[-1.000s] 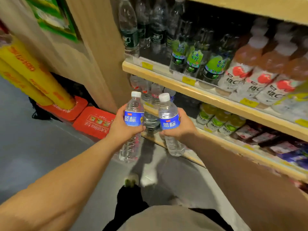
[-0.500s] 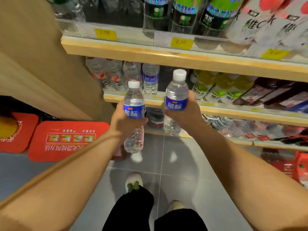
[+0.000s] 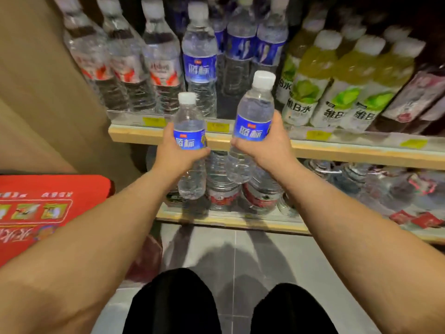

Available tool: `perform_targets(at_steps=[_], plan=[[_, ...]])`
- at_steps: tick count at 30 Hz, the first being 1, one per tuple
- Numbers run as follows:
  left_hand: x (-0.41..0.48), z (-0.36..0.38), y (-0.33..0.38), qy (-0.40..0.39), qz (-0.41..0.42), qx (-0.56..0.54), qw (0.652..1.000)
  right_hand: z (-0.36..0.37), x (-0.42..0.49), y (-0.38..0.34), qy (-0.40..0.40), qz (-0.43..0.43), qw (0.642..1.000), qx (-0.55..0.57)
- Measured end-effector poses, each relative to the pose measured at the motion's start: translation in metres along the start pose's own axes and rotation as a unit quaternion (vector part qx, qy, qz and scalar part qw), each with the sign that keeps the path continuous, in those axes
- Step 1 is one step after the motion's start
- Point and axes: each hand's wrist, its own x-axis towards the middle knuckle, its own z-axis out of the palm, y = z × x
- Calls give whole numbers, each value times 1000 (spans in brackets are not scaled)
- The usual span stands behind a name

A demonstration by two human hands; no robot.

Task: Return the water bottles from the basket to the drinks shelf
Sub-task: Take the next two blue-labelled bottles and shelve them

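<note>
My left hand (image 3: 177, 154) grips a clear water bottle (image 3: 189, 121) with a blue label and white cap, upright. My right hand (image 3: 269, 143) grips a second, identical water bottle (image 3: 254, 112), held a little higher and tilted slightly right. Both bottles hang just in front of the wooden drinks shelf (image 3: 349, 153) edge. Behind them on that shelf stand matching blue-label bottles (image 3: 201, 59), with a dark gap (image 3: 225, 102) in the row directly behind my hands. The basket is out of view.
Red-label water bottles (image 3: 125, 68) stand at the shelf's left, green-label drinks (image 3: 337, 92) at its right. A lower shelf (image 3: 231, 219) holds larger bottles. A red carton (image 3: 48, 208) sits at the left on the grey tiled floor (image 3: 240, 256). My knees (image 3: 173, 302) are below.
I have come down and closer to the shelf. Both hands have carried their bottles forward, up to the shelf row with the blue-label bottles.
</note>
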Motion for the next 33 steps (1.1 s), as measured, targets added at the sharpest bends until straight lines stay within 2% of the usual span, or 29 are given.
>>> perform_targets(at_steps=[5,11,17,22,27,31,33], plan=[[8,2,-10,1,-16,-54,998,-4,4,-12,11,-53,998,25],[9,-2,-16,-18,-32,-72,997,-2,17,-52,93,-132,985,58],[8,-7,-24,-36,-23,-73,996,18,38,-47,138,-183,972,51],[10,-10,-24,-42,-20,-53,998,30,57,-29,103,-148,983,24],[14,-12,-29,-55,-21,-64,996,27,96,-30,29,-45,998,-37],[16,-12,-32,-55,-24,-72,996,28,111,-26,35,24,999,4],[16,-10,-34,-54,-23,-78,995,25,109,-14,0,56,998,0]])
